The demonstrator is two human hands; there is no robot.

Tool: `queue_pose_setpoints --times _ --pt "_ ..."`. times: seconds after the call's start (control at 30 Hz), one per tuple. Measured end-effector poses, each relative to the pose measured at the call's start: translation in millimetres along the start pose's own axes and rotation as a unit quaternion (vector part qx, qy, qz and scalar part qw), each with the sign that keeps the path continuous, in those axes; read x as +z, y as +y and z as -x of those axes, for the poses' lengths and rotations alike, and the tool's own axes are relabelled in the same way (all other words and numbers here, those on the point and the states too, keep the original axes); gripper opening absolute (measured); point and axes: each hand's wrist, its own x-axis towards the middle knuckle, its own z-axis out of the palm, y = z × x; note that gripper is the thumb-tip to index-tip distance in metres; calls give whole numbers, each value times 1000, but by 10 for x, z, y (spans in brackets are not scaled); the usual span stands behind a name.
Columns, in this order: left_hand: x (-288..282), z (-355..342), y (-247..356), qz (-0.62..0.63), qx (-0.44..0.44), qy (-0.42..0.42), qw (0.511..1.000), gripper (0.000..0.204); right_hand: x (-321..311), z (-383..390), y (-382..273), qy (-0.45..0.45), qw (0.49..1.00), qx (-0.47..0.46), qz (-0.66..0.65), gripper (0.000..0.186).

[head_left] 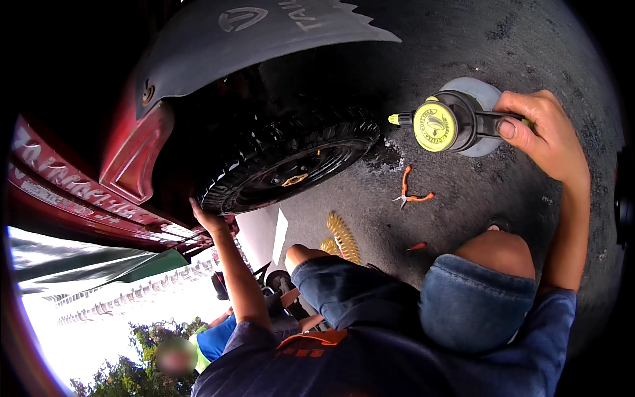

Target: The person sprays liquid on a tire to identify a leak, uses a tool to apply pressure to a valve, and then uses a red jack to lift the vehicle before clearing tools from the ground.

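In my right hand (pixel 539 132) is the black handle of a pump spray bottle (pixel 471 112) with a pale translucent body and a yellow-green cap. My fingers are closed round it, and its yellow-green nozzle points left at the wheel. A black wheel (pixel 291 159) with a wet, treaded tire sits under a red vehicle body. At its lower left edge, my left hand (pixel 208 216) holds the tire, some fingers hidden behind it. Orange-handled pliers (pixel 413 192) lie opened on the ground, just below a wet foamy patch (pixel 390 157).
A dark mud flap (pixel 264 40) hangs over the wheel from the red vehicle body (pixel 135 155). A coiled yellow air hose (pixel 342 239) and a small red object (pixel 417 246) lie on the grey ground near my knees. Another person (pixel 215 337) is at lower left.
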Motion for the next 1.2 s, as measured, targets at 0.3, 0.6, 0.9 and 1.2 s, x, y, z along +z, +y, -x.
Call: queue_pose_setpoints --times 0.3,0.6,0.9,1.2 --pt "73 65 99 26 -30 1 999 63 -15 20 -23 5 1000 -8 21 47" --pt "30 103 108 14 -72 -1 997 63 20 -5 1 1 1000 -3 -2 47" --pt "-227 44 -581 63 -79 -55 993 51 -21 -8 11 11 999 29 -27 51" --pt "-497 248 -1335 123 -284 24 951 57 -15 -7 -68 5 1000 29 4 51"
